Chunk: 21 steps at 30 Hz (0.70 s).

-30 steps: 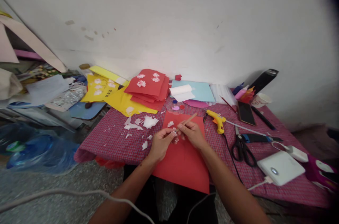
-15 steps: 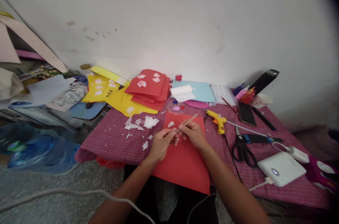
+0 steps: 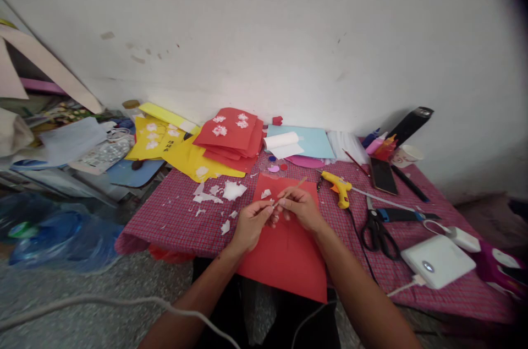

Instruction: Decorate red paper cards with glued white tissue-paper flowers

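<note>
L hand (image 3: pixel 249 223): fingertips pinched, contents unclear. R hand (image 3: pixel 303 210): fingers closed on tan stick (image 3: pixel 302 181), above red paper (image 3: pixel 289 261).

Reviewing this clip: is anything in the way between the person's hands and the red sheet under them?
Nothing visible is. The fingers of the left hand and the right hand, which holds a thin stick, are over the red sheet. A white scrap lies beyond them; directly beneath is hidden.
</note>
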Tool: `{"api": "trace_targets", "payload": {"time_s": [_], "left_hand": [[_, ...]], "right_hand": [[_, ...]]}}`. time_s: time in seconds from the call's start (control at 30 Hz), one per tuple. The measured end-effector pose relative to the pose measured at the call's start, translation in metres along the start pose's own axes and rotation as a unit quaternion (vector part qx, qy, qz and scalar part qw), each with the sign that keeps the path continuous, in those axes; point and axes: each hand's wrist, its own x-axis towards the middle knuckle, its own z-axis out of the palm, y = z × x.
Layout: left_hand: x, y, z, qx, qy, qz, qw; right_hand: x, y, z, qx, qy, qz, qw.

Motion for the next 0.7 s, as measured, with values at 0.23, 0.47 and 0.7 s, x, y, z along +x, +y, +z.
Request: {"api": "trace_targets", "payload": {"time_s": [0.23, 0.47, 0.7], "left_hand": [[-0.0001, -0.0018, -0.0003, 0.037, 0.009, 0.023, 0.999], [-0.0017, 0.0024, 0.0, 0.058, 0.0, 0.016, 0.998], [-0.0013, -0.0001, -0.0009, 0.046, 0.01, 0.008, 0.999]], "right_hand": [[0.0012, -0.0005, 0.0043, -0.039, 0.014, -0.008, 0.999], [-0.0019, -0.0046, 0.0034, -0.038, -0.021, -0.014, 0.999], [-0.0002, -0.0008, 0.0003, -0.053, -0.019, -0.019, 0.998]]}}
